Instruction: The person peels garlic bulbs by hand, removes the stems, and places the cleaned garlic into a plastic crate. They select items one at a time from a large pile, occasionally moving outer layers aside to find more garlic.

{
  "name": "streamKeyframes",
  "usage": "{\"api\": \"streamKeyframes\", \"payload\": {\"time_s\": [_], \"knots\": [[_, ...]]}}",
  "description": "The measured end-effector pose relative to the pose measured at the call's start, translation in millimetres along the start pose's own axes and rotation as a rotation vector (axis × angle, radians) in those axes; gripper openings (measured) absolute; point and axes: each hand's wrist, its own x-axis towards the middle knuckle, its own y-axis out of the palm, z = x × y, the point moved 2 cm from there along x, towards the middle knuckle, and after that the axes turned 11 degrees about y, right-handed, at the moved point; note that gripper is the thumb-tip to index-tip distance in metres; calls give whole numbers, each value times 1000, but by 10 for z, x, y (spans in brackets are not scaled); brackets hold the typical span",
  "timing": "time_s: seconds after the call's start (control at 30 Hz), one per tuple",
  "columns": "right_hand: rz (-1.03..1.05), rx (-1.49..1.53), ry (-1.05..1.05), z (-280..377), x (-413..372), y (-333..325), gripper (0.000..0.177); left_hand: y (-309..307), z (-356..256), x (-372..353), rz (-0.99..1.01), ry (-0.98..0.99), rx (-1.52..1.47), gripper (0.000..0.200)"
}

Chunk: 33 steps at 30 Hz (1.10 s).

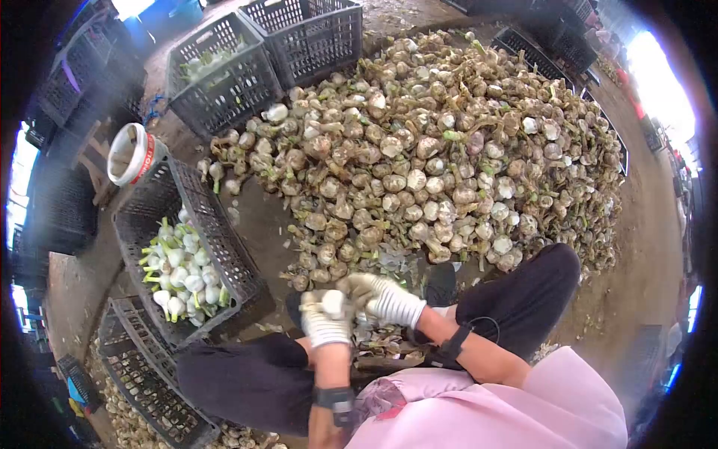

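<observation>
Both of my hands wear white work gloves with grey stripes and meet between my knees. My left hand [326, 322] is closed around a pale garlic bulb [333, 302], which shows at the top of the fingers. Right beside it is my right hand [383, 299], its fingers curled in toward the bulb; whatever they grip, if anything, is hidden and slightly blurred. Below the hands, loose garlic peelings [378, 340] lie on the ground. Just past them spreads a big heap of unpeeled, soil-stained garlic [449, 150] with dry stems.
To the left, a black plastic crate [243, 262] holds cleaned white garlic [183, 273]. Another crate [142, 367] lies near my left knee. A white bucket [131, 153] stands behind. Two more crates, one grey [224, 93] and one black [314, 49], border the heap's far left.
</observation>
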Motion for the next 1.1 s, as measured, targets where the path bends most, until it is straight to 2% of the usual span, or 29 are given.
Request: {"api": "streamKeyframes", "payload": {"time_s": [0.03, 0.07, 0.1, 0.13, 0.17, 0.23, 0.27, 0.3, 0.37, 0.43, 0.5, 0.53, 0.57, 0.63, 0.67, 0.7, 0.77, 0.8, 0.83, 0.87, 0.9, 0.93, 0.97, 1.03, 1.1], "knots": [[52, 174, 268, -98, 88, -126, 51, 81, -206, -120, -81, 171, 51, 32], [-83, 133, 285, -306, 186, -284, 43, 114, -467, -43, -97, 312, -94, 39], [-219, 95, 297, -553, 286, -436, 36, 245, -787, -89, 164, 444, -203, 44], [-261, -60, 392, -750, 390, -592, 34, 408, -1062, -194, 222, 661, -270, 46], [-303, -220, 484, -855, 467, -709, 33, 440, -1264, -231, 415, 695, -424, 48], [-267, -529, 398, -628, 559, -588, 32, 258, -1400, -154, 218, 774, -397, 41], [-241, -541, 330, -485, 546, -388, 29, 35, -1268, 22, 137, 651, -281, 35], [-104, -690, 242, -631, 684, -157, 28, -171, -1105, 205, 60, 529, -166, 29], [49, -990, 219, -395, 695, 201, 34, -49, -601, 153, -91, 278, -52, 19], [66, -1114, 148, -801, 884, 408, 32, -136, -296, 186, -144, 165, 86, 18], [19, -1024, 180, -840, 972, 373, 36, -150, -240, 194, -226, 236, 210, 17], [50, -887, 192, -791, 935, 250, 44, -224, -256, 239, -241, 255, 262, 21], [-12, -758, 295, -945, 1013, 194, 46, -227, -260, 232, -237, 258, 260, 21], [33, -117, 311, -742, 922, -78, 41, -191, -232, 215, -340, 288, 454, 26], [55, 274, 466, -336, 717, -176, 37, -185, -157, 211, -253, 235, 426, 30], [129, 508, 568, 149, 438, -249, 30, -158, -67, 197, -161, 183, 400, 34], [255, 512, 391, 282, 313, -257, 24, 103, 98, 57, 119, -56, 209, 36], [233, 406, 167, 369, 259, -192, 24, 191, 153, 3, 306, -81, 162, 34], [88, 117, 111, 418, 154, -254, 19, 258, 180, -53, 491, -107, 116, 33], [-32, 156, 55, 503, 84, -271, 21, 328, 121, -141, 587, -182, -28, 30], [-149, 196, 0, 595, 9, -288, 23, 377, 112, -241, 599, -180, -26, 30], [-164, 58, -57, 702, -98, -387, 29, 432, 98, -345, 628, -72, 56, 31], [-68, 323, 73, 651, -144, -410, 32, 474, 86, -421, 654, 35, 140, 32], [-16, 469, 128, 619, -295, -429, 34, 431, 125, -476, 730, 48, 142, 38], [-48, 528, 162, 766, -454, -455, 35, 483, 148, -554, 746, 259, 451, 44]]}}
